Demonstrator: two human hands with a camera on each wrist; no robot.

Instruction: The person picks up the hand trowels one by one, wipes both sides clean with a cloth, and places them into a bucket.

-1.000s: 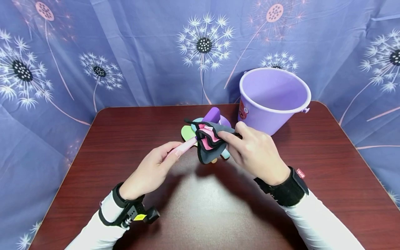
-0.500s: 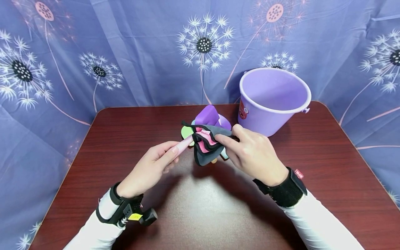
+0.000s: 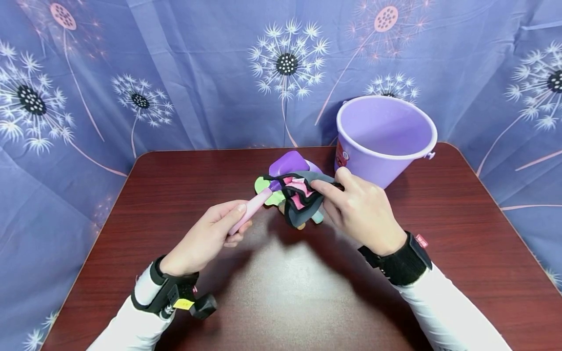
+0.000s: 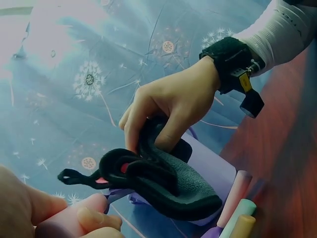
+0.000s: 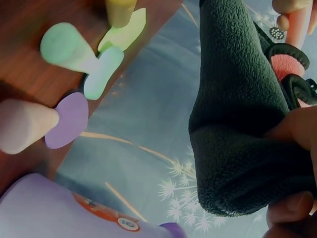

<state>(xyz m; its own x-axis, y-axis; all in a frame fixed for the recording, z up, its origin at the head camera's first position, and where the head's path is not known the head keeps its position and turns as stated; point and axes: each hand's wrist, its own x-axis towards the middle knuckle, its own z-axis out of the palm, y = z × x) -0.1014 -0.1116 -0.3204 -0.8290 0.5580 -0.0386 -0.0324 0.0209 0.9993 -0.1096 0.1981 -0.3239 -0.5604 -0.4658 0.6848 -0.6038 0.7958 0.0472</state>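
My left hand (image 3: 210,231) grips the pink handle of a toy shovel (image 3: 252,210), its purple blade (image 3: 287,163) tilted up and away. Between thumb and fingers, my right hand (image 3: 357,209) holds a bunched grey cloth (image 4: 183,188) with black edging and pink inner folds. That cloth overlaps the shovel's neck and lower blade in the head view. The right wrist view shows the fuzzy grey side of the cloth (image 5: 237,99) folded over near the fingers.
Behind the cloth, several toy tools lie on the brown table (image 3: 184,175), including a green one (image 3: 262,185), a mint one (image 5: 69,47) and a purple one with a pink handle (image 5: 25,124). A lilac bucket (image 3: 373,165) stands at the back right, before a blue patterned curtain.
The shovel's blade has turned and shifted left, so its purple neck now shows. My right hand dipped slightly, then came back up and right with the cloth.
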